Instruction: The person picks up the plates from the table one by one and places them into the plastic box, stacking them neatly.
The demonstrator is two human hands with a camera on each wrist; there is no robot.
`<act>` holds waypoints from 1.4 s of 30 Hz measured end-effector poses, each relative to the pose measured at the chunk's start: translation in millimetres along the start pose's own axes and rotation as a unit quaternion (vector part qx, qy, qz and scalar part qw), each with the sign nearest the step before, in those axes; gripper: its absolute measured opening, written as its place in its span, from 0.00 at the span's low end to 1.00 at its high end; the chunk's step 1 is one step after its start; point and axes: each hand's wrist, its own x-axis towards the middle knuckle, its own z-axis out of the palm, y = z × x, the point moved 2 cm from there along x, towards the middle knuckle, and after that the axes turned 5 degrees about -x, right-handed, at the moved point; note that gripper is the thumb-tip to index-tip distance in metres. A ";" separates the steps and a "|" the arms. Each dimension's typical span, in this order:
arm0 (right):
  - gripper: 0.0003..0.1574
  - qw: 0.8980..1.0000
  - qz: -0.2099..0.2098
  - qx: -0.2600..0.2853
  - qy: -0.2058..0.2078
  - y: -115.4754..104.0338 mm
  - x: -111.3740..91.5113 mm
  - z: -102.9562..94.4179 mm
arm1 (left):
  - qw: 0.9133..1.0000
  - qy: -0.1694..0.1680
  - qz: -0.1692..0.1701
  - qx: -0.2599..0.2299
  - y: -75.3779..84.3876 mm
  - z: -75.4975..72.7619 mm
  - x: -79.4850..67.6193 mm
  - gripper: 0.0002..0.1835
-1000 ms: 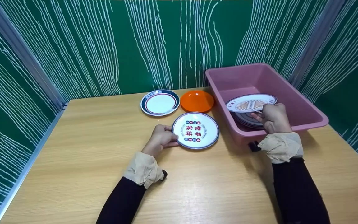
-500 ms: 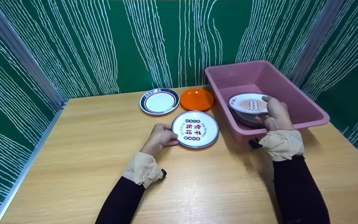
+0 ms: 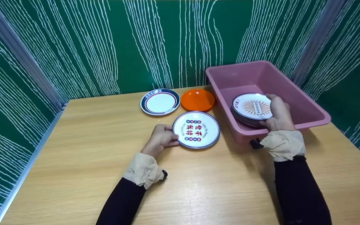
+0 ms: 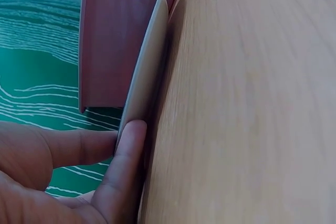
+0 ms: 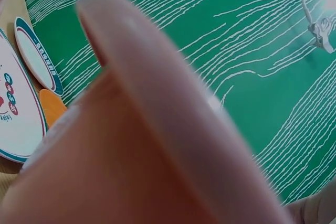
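My left hand (image 3: 161,137) pinches the left rim of a white plate (image 3: 196,129) with a blue edge and red characters. In the left wrist view that plate (image 4: 144,72) appears edge-on between thumb and finger, tilted just off the tabletop. Inside the pink tub (image 3: 252,132), my right hand (image 3: 278,113) grips the right rim of a white plate (image 3: 251,106) with an orange sunburst print. This plate lies over a stack of plates (image 3: 245,121), whose lower rims alone show. In the right wrist view the tub's blurred wall (image 5: 105,145) hides most of the right hand's work.
Behind the left-hand plate, a dark-rimmed white plate (image 3: 160,102) and an orange plate (image 3: 197,100) lie on the wooden table (image 3: 105,150). The tub stands at the right. Green walls (image 3: 89,47) with white lines enclose the back and sides.
The sunburst plate, earlier tilted above the stack, has come down onto it and slightly right, with my right hand at its rim. My left hand and its plate have hardly moved.
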 end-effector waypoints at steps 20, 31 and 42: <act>0.20 0.996 -0.034 0.076 0.034 -1.5 3.5 2.7 | 1.000 -0.003 0.006 0.006 1.3 -0.4 -0.9 0.20; 0.13 0.995 -0.046 0.082 0.019 -1.3 3.3 3.1 | 1.000 -0.012 0.005 -0.007 1.2 0.8 -0.1 0.23; 0.26 0.997 -0.067 0.010 0.045 2.0 4.1 4.1 | 0.997 0.025 0.062 -0.036 14.9 -1.4 -6.3 0.23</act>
